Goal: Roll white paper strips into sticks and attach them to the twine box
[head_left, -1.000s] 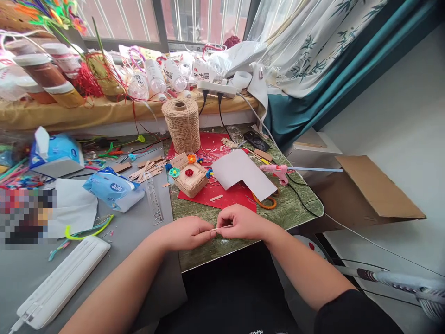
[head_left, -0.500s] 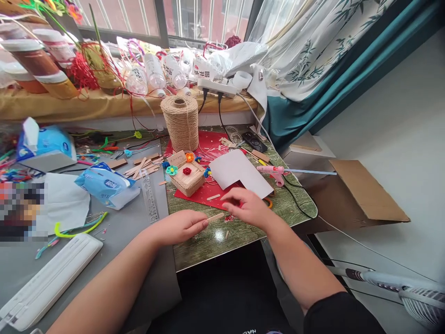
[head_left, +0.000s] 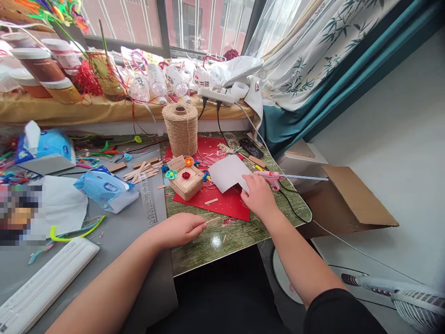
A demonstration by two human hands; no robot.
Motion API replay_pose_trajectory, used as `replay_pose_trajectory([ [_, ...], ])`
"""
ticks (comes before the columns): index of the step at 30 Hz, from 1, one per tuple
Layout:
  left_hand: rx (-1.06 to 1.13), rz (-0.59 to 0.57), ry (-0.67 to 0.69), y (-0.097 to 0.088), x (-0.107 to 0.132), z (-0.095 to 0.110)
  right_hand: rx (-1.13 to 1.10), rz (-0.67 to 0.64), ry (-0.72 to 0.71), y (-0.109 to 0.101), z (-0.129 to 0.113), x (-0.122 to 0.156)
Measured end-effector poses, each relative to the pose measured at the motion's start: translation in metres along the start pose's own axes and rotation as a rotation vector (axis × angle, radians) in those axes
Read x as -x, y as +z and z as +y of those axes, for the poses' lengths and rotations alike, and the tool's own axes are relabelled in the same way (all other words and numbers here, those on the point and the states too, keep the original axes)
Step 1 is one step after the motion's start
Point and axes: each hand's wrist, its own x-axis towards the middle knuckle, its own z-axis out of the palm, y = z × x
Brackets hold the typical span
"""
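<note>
My left hand (head_left: 184, 228) pinches one end of a narrow wooden craft stick (head_left: 213, 220), which points right above the green table top. My right hand (head_left: 260, 195) lies over the right part of a sheet of white paper (head_left: 225, 171), its fingers stretched out and its thumb apart from them. Beside that hand is a pink glue gun (head_left: 272, 177) with a long pale glue stick. A twine-wrapped box (head_left: 187, 185) with small coloured flowers stands on a red sheet (head_left: 239, 211). Another craft stick (head_left: 211, 201) lies on the red sheet.
A large twine spool (head_left: 180, 130) stands behind the box. Leftward are a clear ruler (head_left: 149, 204), loose sticks (head_left: 144, 170), tissue packs (head_left: 107, 188) and a white paper trimmer (head_left: 52, 283). An open cardboard box (head_left: 358, 195) and a fan (head_left: 417, 301) are at right. Cables cross the table's right side.
My right hand has moved right and away from the stick, onto the white paper. My left hand still holds the stick at nearly the same place. The view has shifted slightly.
</note>
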Motion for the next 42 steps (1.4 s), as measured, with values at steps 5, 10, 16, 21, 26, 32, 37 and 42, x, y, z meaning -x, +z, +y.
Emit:
replay_pose_trajectory([
  [5, -0.014, 0.027, 0.013, -0.002, 0.003, -0.001, 0.032, -0.096, -0.102, 0.001, 0.006, -0.012],
  [10, 0.021, 0.07, -0.003, -0.006, 0.006, -0.001, 0.001, -0.038, -0.142, -0.01, 0.016, -0.028],
  [16, 0.098, 0.13, -0.019, -0.006, 0.007, -0.002, -0.025, 0.119, -0.049, -0.05, 0.029, -0.061],
  [21, 0.155, 0.143, -0.007, -0.005, 0.007, -0.004, 0.084, 0.289, -0.002, -0.074, 0.021, -0.092],
  [26, 0.152, 0.133, -0.012, -0.005, 0.007, -0.006, 0.104, 0.203, -0.066, -0.048, 0.0, -0.111],
  [32, 0.217, 0.189, -0.066, -0.007, 0.006, -0.008, -0.031, -0.028, -0.078, -0.008, 0.003, -0.056],
  [37, 0.398, 0.272, -0.104, -0.002, 0.003, -0.013, -0.073, -0.225, 0.123, 0.006, 0.046, 0.017],
  [42, 0.597, 0.328, -0.078, 0.005, -0.001, -0.01, -0.111, -0.218, 0.132, 0.019, 0.072, 0.041],
])
